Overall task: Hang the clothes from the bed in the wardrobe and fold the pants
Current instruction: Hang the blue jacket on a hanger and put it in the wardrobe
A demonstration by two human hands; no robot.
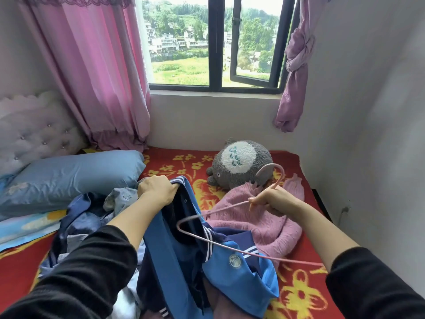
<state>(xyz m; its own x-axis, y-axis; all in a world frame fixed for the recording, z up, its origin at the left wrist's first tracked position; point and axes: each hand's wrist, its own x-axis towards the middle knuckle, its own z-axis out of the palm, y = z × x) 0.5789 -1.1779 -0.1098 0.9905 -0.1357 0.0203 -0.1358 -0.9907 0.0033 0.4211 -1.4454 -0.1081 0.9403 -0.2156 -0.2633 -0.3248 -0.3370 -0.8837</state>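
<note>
two hands busy: left hand point(157, 191) grips the jacket point(179, 254) at its collar, likely soft and floppy; right hand point(273, 199) pinches the thin hanger point(279, 180), its bend over the jacket.

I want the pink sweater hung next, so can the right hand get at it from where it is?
Probably yes: the pink sweater lies uncovered on the bed right beneath the right hand. But its fingers are curled round the pink hanger, so gripping looks awkward.

Your red, yellow-flowered bed point(299, 293) | 1 light-blue pillow point(69, 178), left | 1 grey-and-white plush toy point(239, 162), far side | 1 pink knitted sweater point(262, 224) before it | blue clothes heap point(85, 210) by pillow
</note>
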